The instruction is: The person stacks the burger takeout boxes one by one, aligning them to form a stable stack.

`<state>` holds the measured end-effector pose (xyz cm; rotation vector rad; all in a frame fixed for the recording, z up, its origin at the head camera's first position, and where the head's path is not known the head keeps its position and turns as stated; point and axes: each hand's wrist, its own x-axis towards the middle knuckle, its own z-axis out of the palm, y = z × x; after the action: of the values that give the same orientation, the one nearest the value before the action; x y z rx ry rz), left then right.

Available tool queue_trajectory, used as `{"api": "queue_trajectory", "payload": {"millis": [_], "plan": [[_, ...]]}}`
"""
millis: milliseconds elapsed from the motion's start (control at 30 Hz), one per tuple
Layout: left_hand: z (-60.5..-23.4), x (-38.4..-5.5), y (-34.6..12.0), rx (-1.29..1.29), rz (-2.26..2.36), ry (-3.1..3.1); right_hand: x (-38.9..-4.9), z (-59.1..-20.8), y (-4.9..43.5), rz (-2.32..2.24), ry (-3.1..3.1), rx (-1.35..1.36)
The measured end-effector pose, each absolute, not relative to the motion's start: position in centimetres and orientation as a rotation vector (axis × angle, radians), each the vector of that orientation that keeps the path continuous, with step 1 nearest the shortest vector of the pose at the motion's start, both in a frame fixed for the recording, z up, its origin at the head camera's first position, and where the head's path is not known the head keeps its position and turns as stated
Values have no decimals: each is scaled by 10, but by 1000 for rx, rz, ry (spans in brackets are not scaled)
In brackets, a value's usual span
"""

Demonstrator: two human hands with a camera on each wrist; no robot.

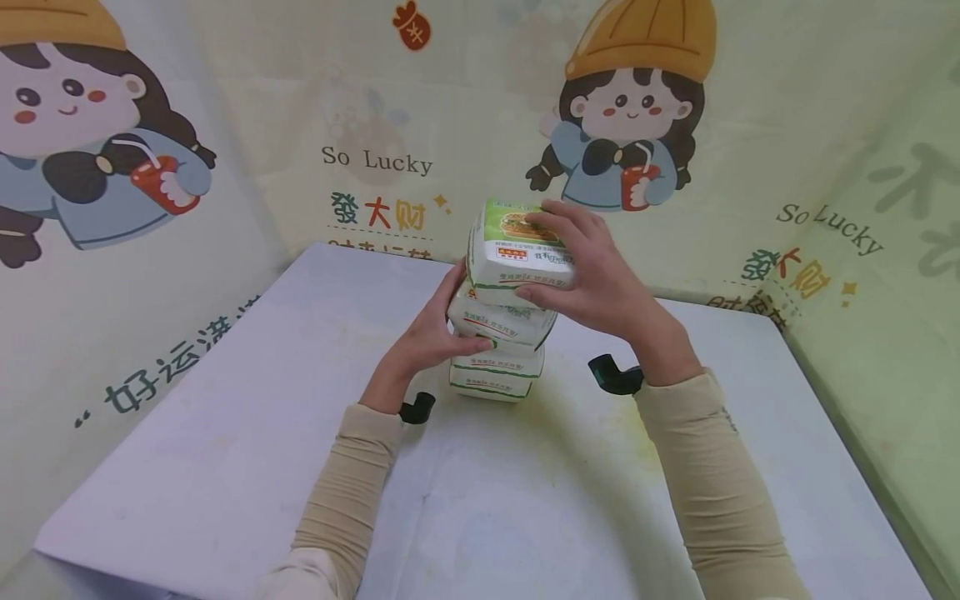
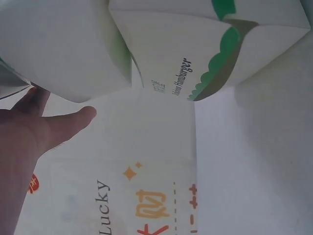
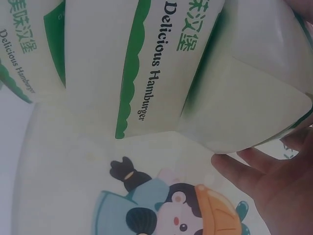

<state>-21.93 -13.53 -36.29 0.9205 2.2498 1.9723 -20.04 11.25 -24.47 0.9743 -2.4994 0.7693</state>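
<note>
Three white-and-green cardboard hamburger boxes are piled up on the white table. The lowest hamburger box stands on the tabletop. Above it, the middle hamburger box sits turned askew. My left hand holds this middle one at its left side, thumb across the front. My right hand grips the top hamburger box, which has a burger picture on its lid; the thumb is at the front lower edge and the fingers reach over the lid. In the right wrist view, fingertips touch a box's white side.
The white table extends around the stack. Behind it and along the sides hangs a printed cloth with cartoon figures and lettering. Black wrist-camera pieces stick out beside both wrists.
</note>
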Motion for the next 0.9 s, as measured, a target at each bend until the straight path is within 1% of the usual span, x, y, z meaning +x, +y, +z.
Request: {"api": "queue_trajectory", "payload": {"millis": [700, 900], "plan": [[-363, -219, -137, 950, 1986, 2144, -200, -249, 115, 835, -2483, 1059], [-363, -219, -136, 954, 2054, 2143, -200, -249, 114, 841, -2475, 1065]]}}
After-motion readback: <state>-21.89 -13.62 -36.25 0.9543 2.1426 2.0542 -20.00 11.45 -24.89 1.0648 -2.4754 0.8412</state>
